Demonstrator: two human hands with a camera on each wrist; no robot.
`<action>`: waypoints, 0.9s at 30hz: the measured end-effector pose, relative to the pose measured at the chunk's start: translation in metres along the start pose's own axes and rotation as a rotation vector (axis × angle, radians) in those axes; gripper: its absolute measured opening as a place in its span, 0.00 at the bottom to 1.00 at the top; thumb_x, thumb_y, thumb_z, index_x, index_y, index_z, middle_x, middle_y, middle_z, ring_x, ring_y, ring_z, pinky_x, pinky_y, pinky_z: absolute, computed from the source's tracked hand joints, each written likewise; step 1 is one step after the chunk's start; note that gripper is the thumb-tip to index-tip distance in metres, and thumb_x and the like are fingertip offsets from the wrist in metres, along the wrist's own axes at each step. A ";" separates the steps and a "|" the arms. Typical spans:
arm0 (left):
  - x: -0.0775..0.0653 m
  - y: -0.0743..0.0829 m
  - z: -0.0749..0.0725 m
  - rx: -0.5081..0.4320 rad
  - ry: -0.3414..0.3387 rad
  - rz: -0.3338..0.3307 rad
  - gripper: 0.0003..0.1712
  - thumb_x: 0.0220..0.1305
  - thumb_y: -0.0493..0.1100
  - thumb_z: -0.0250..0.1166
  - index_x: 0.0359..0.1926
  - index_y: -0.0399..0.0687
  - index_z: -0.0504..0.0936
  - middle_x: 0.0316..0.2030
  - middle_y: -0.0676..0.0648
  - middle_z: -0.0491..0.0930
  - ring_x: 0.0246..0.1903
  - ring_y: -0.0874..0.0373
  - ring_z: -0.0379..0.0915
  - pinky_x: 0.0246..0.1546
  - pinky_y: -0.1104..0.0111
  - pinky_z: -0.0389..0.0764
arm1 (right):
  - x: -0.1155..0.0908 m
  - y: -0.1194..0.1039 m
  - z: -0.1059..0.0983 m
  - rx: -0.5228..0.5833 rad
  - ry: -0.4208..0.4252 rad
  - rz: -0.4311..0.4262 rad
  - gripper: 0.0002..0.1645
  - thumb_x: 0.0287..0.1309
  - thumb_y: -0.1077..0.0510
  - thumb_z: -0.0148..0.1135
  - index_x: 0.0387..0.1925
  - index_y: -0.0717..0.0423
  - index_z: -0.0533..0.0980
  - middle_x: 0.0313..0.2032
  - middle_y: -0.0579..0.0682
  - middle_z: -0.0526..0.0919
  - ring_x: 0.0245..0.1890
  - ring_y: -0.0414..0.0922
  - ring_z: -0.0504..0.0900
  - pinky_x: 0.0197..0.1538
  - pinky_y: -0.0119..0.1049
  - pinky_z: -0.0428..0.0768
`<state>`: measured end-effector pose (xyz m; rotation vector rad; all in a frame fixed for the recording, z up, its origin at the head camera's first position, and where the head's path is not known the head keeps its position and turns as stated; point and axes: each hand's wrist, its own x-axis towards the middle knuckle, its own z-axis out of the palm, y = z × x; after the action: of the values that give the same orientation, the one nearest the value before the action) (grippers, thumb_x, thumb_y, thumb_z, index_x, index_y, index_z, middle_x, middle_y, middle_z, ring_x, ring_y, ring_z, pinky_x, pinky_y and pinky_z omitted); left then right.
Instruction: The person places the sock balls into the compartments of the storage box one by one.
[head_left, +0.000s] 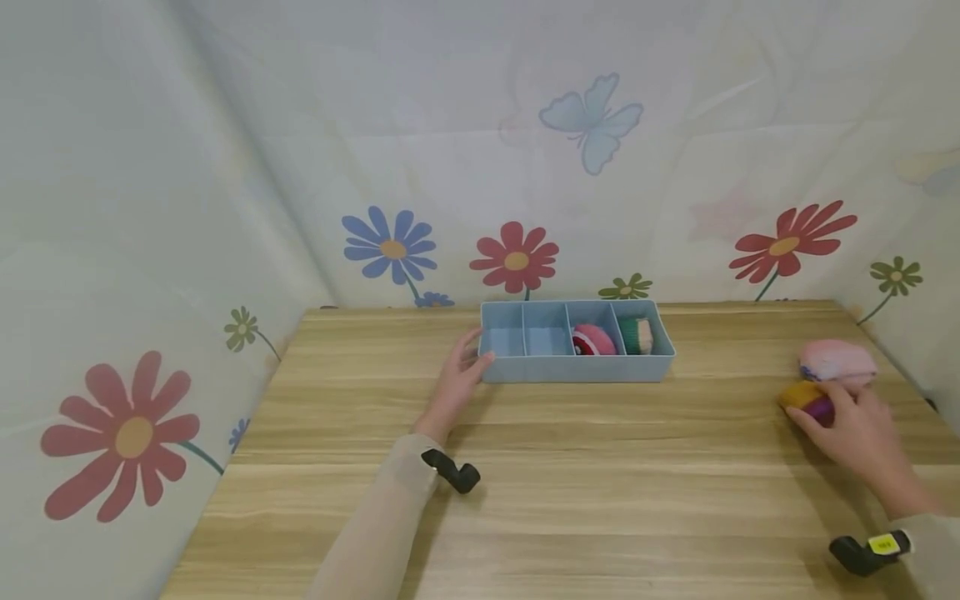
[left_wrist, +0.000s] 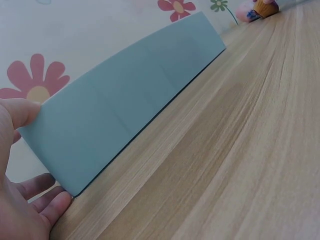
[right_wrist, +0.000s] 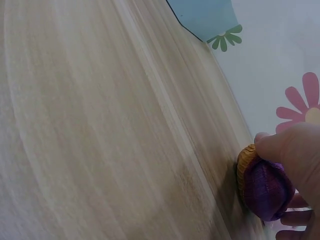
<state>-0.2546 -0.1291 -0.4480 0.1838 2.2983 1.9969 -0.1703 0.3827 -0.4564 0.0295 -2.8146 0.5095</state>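
Observation:
A long light-blue divided storage box stands at the back of the wooden table. My left hand holds its left front corner, thumb at the rim and fingers along the end wall. On the right, my right hand grips a rolled pair of socks, purple with a mustard cuff, between thumb and fingers, low at the tabletop. Just behind it lies a pink rolled pair of socks. Inside the box, a pink, red and white roll sits in the third compartment from the left, and a green and beige roll in the rightmost.
The wooden table meets a floral cloth backdrop behind the box. Another cloth side rises along the table's left edge. Each wrist carries a small black camera, such as the left wrist camera.

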 end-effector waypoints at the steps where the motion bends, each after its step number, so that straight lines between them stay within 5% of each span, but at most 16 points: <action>1: 0.000 0.000 0.000 0.002 0.000 -0.001 0.32 0.67 0.46 0.56 0.70 0.50 0.57 0.63 0.30 0.58 0.60 0.39 0.58 0.54 0.49 0.67 | 0.000 0.001 0.001 0.002 0.002 -0.002 0.37 0.57 0.44 0.60 0.49 0.76 0.64 0.48 0.82 0.61 0.45 0.79 0.58 0.44 0.69 0.56; 11: 0.001 -0.001 0.000 0.008 -0.002 -0.011 0.32 0.68 0.45 0.56 0.70 0.50 0.57 0.63 0.30 0.58 0.60 0.39 0.58 0.54 0.49 0.67 | -0.001 0.006 0.006 0.045 0.006 0.012 0.39 0.55 0.46 0.63 0.50 0.78 0.62 0.42 0.84 0.63 0.40 0.77 0.62 0.40 0.68 0.61; 20: 0.014 -0.029 -0.001 0.013 0.035 -0.005 0.33 0.65 0.52 0.58 0.69 0.60 0.59 0.62 0.36 0.61 0.60 0.43 0.60 0.54 0.50 0.67 | 0.001 0.006 0.007 0.076 -0.023 0.073 0.42 0.53 0.46 0.64 0.51 0.78 0.60 0.41 0.84 0.62 0.38 0.76 0.64 0.38 0.67 0.64; 27: 0.015 -0.031 0.001 0.025 0.061 0.011 0.31 0.66 0.50 0.58 0.68 0.60 0.60 0.61 0.36 0.62 0.58 0.44 0.62 0.52 0.51 0.69 | 0.002 0.007 0.008 0.079 -0.019 0.072 0.41 0.53 0.47 0.65 0.50 0.78 0.61 0.40 0.83 0.64 0.36 0.75 0.66 0.36 0.65 0.66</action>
<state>-0.2699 -0.1303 -0.4791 0.1398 2.3646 2.0072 -0.1744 0.3872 -0.4653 -0.0515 -2.8209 0.6404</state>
